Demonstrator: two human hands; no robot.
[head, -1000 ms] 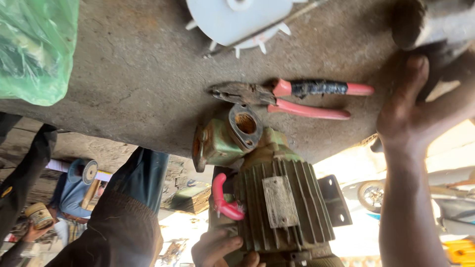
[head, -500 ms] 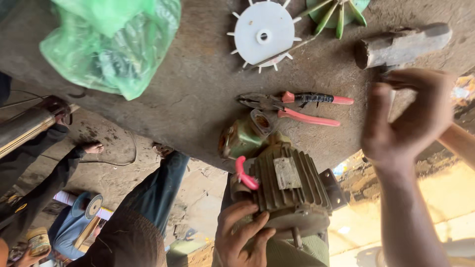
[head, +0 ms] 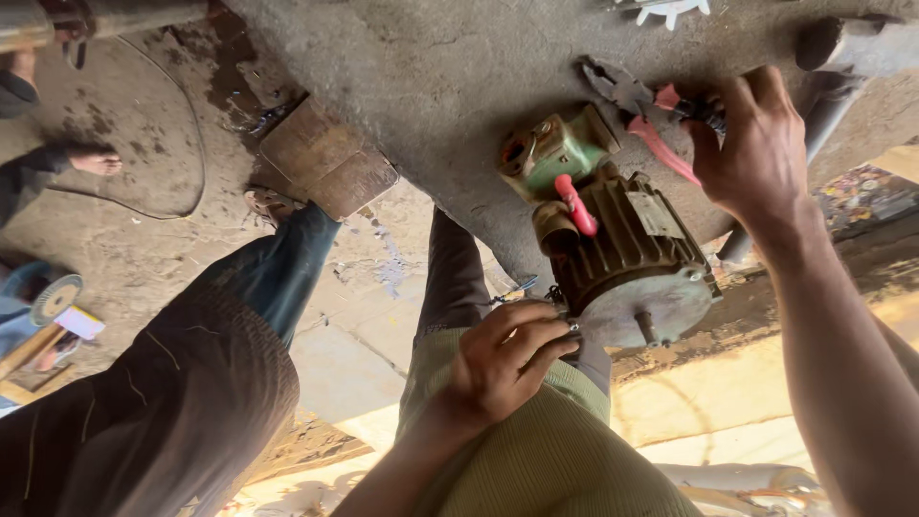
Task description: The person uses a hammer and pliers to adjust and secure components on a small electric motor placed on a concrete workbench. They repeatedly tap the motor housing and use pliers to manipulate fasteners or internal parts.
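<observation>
Reaching down since before, right hand (head: 756,144) grasps red-handled pliers (head: 651,115); left hand (head: 503,359) pinches motor (head: 622,258) rim.

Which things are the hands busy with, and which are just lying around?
Busy with:
- electric motor, left hand at its end plate
- red-handled pliers, right hand on the handles

Lying around:
- white fan wheel at the top edge
- wooden block
- grinding disc on the ground
</observation>
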